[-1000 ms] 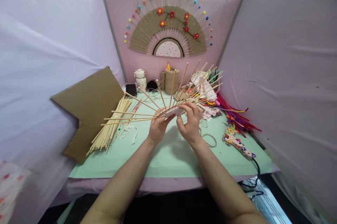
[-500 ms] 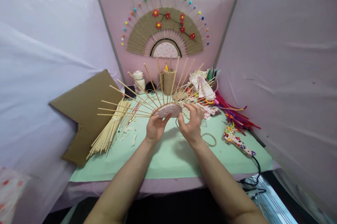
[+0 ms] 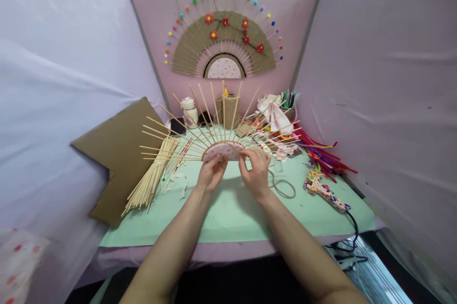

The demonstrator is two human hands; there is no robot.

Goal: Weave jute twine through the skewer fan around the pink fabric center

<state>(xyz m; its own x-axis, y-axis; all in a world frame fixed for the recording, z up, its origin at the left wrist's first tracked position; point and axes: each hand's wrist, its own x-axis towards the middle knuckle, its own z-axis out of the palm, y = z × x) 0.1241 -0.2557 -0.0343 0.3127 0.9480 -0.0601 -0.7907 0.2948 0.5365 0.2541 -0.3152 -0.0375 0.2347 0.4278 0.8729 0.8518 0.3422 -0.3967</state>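
Between my hands is a fan frame: a half-round base (image 3: 224,150) covered in pink spotted fabric, with several thin wooden sticks (image 3: 202,99) spreading outward from its curved edge. My left hand (image 3: 211,172) pinches the lower edge of the base left of its middle. At the right end of the base, my right hand (image 3: 255,169) grips it between thumb and fingers. A loop of cord (image 3: 285,188) lies on the table just right of my right hand; whether it joins the frame is hidden.
Left stand a brown cardboard sheet (image 3: 117,151) and a bundle of sticks (image 3: 152,177). A glue gun (image 3: 326,192) and pipe cleaners (image 3: 326,161) lie right. Behind are a white jar (image 3: 190,112), a twine roll (image 3: 232,111) and fabric scraps (image 3: 274,116). A finished fan (image 3: 224,42) hangs on the wall.
The fan frame has levelled out and faces me more squarely, its sticks now spread more evenly. My right hand has shifted slightly lower, staying on the right end.
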